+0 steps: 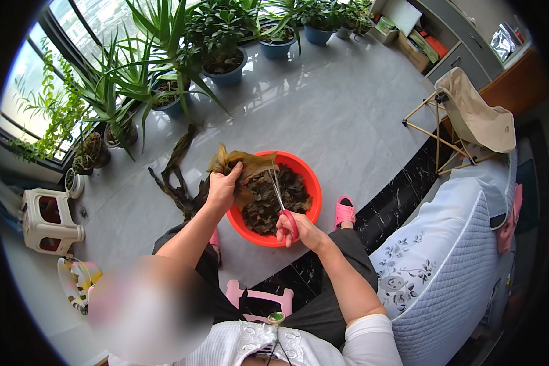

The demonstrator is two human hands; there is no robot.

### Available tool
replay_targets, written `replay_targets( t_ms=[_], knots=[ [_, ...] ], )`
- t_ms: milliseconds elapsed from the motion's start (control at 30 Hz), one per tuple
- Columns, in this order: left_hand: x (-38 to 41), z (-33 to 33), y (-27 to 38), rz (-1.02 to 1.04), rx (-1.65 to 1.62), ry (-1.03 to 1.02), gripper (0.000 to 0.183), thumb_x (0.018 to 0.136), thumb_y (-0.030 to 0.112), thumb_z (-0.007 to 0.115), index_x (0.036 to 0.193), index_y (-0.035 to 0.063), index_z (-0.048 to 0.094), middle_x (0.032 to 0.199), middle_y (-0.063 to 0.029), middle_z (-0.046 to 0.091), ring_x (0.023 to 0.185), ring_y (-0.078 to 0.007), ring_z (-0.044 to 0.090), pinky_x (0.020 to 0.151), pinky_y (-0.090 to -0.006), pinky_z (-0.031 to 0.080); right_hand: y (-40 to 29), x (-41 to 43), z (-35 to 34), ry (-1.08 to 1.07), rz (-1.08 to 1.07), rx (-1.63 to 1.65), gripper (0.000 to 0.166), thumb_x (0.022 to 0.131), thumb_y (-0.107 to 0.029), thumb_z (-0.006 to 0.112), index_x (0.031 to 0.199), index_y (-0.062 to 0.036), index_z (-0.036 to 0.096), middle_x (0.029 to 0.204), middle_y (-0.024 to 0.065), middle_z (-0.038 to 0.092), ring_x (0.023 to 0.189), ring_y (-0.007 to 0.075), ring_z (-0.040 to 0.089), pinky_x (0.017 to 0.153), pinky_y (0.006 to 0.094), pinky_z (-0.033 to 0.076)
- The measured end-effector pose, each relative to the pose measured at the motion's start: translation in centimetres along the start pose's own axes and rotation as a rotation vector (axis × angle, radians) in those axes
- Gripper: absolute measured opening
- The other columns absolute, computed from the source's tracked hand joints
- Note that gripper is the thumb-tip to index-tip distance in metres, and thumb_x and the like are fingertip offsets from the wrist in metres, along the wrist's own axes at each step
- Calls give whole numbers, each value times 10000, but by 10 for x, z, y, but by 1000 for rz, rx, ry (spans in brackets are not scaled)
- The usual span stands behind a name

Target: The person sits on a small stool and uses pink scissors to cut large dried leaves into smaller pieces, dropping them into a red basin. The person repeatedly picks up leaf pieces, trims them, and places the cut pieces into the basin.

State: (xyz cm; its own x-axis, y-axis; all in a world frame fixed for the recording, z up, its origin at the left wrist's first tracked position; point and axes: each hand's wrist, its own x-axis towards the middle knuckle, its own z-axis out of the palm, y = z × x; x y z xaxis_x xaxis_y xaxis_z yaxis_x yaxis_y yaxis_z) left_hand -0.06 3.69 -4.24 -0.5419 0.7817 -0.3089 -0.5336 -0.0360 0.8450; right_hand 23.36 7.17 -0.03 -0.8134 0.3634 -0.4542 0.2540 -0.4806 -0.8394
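Note:
My left hand [223,186] grips a thin, translucent brown-green sheet that looks like kelp [256,163], its folded end bunched above the thumb. The sheet spans the far side of a red plastic basin [314,196]. In my right hand [302,229] is a pair of scissors [277,187] with red handles. The blades point away from me, and their tips meet the sheet's right end. Many dark cut pieces [274,201] lie in the basin below. Long dark strips [177,180] of similar material trail over the floor left of the basin.
Potted aloe and other plants [228,68] line the window. A pink plastic stool [283,299] shows between my legs. At right are a bed with a quilted cover [448,279] and a beige folding chair [478,110]. A white step stool [52,222] stands at left.

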Motion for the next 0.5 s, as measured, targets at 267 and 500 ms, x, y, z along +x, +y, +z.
replay_targets(
  t_ms=[267, 500],
  knots=[
    [-20, 19, 0, 27, 149, -96, 154, 863, 95, 649, 972, -8, 617, 891, -33, 645, 746, -111, 619, 624, -252, 543, 5, 8, -2, 91, -28, 32, 448, 927, -458, 468, 802, -31, 515, 675, 68, 573, 568, 96, 541, 479, 211, 444],
    [-23, 22, 4, 38, 186, -147, 156, 862, 93, 650, 966, -18, 613, 880, -39, 647, 739, -108, 618, 608, -248, 533, 5, 8, -6, 114, -17, 41, 533, 907, -527, 476, 800, -9, 533, 651, 86, 590, 476, 94, 517, 433, 199, 431]
  ],
)
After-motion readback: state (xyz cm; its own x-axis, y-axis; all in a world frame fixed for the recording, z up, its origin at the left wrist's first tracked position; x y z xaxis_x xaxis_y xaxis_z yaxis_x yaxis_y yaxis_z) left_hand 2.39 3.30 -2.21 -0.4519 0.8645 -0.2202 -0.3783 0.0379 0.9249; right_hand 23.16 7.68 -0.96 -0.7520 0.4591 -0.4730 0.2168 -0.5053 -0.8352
